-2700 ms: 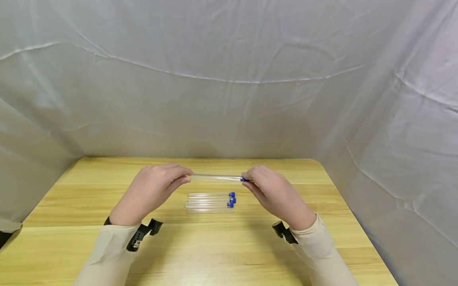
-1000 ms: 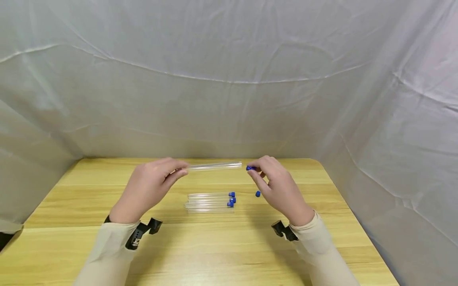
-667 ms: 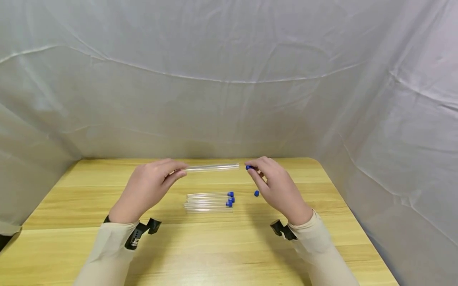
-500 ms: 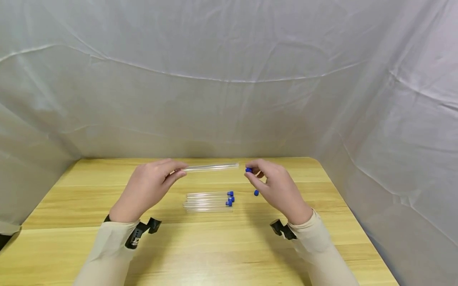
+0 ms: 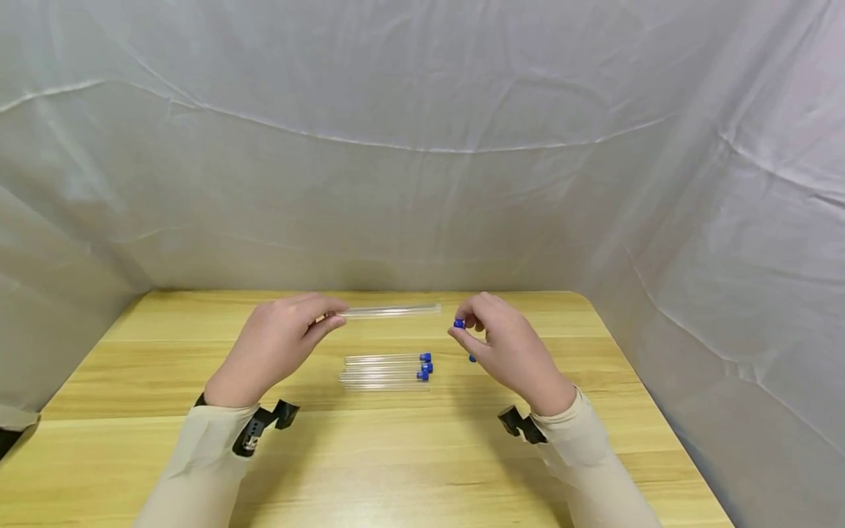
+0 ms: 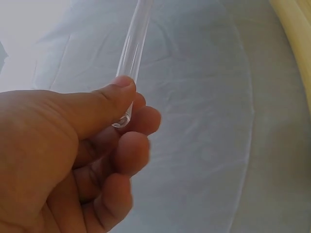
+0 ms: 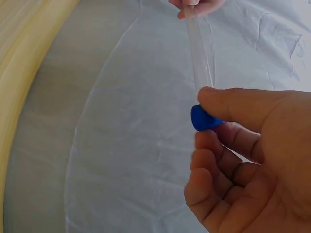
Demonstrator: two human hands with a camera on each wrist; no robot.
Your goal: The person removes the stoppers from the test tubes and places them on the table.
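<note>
My left hand (image 5: 280, 345) pinches the closed end of a clear glass test tube (image 5: 391, 311) between thumb and fingers and holds it level above the wooden table (image 5: 165, 455); the tube (image 6: 134, 48) has no cap. My right hand (image 5: 502, 345) pinches a small blue cap (image 5: 458, 323) between thumb and forefinger, just right of and slightly below the tube's open end. The right wrist view shows the blue cap (image 7: 203, 118) in the fingertips and the tube (image 7: 199, 63) beyond it. Another blue cap (image 5: 472, 358) lies on the table, partly hidden by my right hand.
Several clear test tubes (image 5: 386, 370) lie side by side at the table's middle, some with blue caps (image 5: 425, 358) on their right ends. White cloth (image 5: 422, 147) hangs behind and at both sides. Black wrist camera mounts (image 5: 260, 429) sit on both sleeves.
The cap came off the held tube and my hands drew apart. My right hand then lowered the cap a little below the tube's open end. The left hand stayed still.
</note>
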